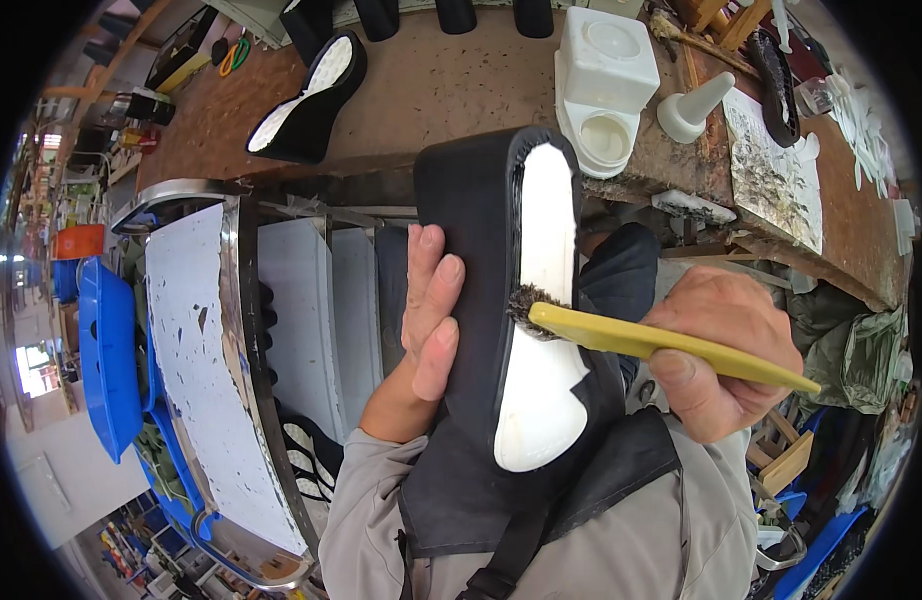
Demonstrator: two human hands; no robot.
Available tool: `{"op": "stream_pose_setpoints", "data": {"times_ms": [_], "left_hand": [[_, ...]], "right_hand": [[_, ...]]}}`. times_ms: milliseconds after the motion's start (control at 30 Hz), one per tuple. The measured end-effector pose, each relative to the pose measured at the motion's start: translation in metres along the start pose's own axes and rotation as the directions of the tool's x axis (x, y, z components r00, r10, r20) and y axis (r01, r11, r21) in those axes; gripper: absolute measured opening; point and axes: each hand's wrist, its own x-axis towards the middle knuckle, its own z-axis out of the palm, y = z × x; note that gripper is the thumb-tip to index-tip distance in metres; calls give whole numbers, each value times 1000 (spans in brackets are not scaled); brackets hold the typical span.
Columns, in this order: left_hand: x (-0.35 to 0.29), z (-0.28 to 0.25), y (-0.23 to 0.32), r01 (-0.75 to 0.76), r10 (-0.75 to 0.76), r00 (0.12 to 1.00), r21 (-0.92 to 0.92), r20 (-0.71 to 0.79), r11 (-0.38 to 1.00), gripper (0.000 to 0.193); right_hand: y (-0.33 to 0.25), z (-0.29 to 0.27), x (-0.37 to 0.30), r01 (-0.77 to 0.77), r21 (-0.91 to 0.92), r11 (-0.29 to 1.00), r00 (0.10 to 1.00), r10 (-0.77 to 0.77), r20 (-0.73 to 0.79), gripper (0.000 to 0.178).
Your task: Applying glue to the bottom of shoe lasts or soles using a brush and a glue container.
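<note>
A black wedge sole with a white inner face lies lengthwise over my lap and apron. Straight fingers of my left hand rest along its black left side; part of the palm is out of sight. My right hand is closed round a flat yellow brush handle. Dark bristles touch the white face near its middle, by the left rim. Lower on that face, a white layer has a jagged right edge.
On the brown workbench stand another wedge sole, a white plastic container and a white cone-shaped piece. A stained sheet lies at right. A metal-framed rack with white panels rises at left, near a blue bin.
</note>
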Motion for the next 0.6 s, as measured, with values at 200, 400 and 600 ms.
{"op": "stream_pose_setpoints", "data": {"times_ms": [200,400,600], "left_hand": [[5,0,-10,-50,49,999,131,7,990,54],[3,5,-15,-43,46,999,270,-6,962,67],[-1,12,-19,25,-16,999,192,-48,981,63]], "right_hand": [[-6,7,-7,35,14,999,999,-35,14,19],[-6,10,-15,84,18,996,995,-85,54,22],[-10,12,-19,104,22,994,993,-105,59,23]]}}
